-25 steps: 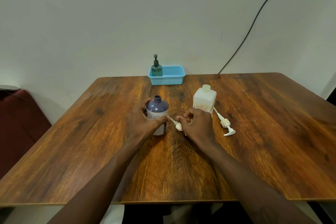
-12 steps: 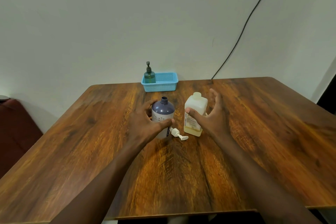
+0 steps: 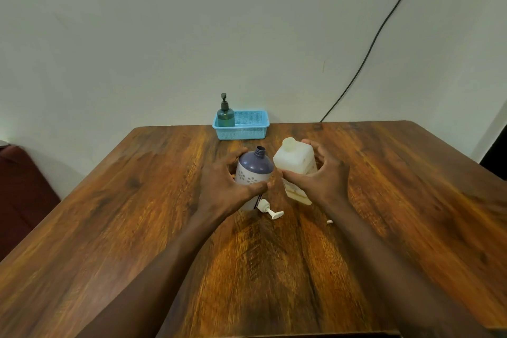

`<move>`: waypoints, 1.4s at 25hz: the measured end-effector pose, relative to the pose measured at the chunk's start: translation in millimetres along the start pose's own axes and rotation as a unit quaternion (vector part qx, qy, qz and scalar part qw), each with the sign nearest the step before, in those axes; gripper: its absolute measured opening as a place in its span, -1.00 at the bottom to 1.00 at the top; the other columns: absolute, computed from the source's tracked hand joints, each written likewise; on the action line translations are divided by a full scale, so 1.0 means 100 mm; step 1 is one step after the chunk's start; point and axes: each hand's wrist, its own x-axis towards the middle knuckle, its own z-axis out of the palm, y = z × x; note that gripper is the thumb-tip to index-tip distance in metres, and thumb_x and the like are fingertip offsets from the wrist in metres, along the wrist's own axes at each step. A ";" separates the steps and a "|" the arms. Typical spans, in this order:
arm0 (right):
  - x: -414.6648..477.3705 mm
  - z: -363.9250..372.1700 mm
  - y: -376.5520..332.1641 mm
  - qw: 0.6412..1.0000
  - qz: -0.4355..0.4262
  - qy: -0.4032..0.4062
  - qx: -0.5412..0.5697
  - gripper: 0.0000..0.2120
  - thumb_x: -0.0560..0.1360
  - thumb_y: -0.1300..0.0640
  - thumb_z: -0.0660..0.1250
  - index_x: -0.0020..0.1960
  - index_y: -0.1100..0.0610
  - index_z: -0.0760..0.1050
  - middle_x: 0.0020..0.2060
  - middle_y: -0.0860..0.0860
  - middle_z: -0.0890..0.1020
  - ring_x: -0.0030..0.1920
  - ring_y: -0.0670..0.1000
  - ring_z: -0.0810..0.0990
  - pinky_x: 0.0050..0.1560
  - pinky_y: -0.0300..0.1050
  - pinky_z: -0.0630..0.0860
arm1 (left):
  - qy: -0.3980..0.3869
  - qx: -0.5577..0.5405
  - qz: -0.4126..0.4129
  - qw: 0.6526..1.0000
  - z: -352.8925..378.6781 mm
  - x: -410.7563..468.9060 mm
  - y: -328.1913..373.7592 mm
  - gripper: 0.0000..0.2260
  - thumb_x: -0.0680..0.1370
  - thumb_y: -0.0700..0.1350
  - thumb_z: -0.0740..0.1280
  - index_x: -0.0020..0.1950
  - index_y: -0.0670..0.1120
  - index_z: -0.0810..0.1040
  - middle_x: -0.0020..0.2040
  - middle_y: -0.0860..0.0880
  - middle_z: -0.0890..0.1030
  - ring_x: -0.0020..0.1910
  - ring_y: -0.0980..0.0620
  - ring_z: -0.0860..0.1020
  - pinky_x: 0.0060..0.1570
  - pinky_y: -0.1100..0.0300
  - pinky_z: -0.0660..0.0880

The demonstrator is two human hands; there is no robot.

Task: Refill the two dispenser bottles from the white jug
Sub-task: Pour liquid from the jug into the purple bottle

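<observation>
Square white jug (image 3: 295,163) now lifted, tilted in right hand (image 3: 319,180); left hand (image 3: 225,188) grips round purple bottle (image 3: 255,173).

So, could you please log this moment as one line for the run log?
left hand: grips open purple bottle | right hand: grips white jug, tilted toward bottle | pump head: on table | pouring: not visible

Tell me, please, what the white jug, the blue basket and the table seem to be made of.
White jug: probably plastic, matte and translucent, since yellowish liquid shows through near its bottom. Blue basket: likely moulded plastic, its walls a fine grid of holes. Table: wood or a wood-look laminate; strong brown grain with a soft sheen, so I cannot say which.
</observation>
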 end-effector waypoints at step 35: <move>0.18 -0.44 -0.26 0.948 -0.278 -0.050 -0.149 -0.24 0.24 0.29 0.68 0.40 0.18 0.54 0.29 0.16 0.64 0.29 0.22 0.58 0.26 0.28 0.52 | -0.017 0.008 0.039 0.999 0.05 -0.13 0.08 -0.20 0.22 0.31 0.57 0.42 0.05 0.56 0.18 0.14 0.67 0.08 0.27 0.61 0.05 0.35 0.58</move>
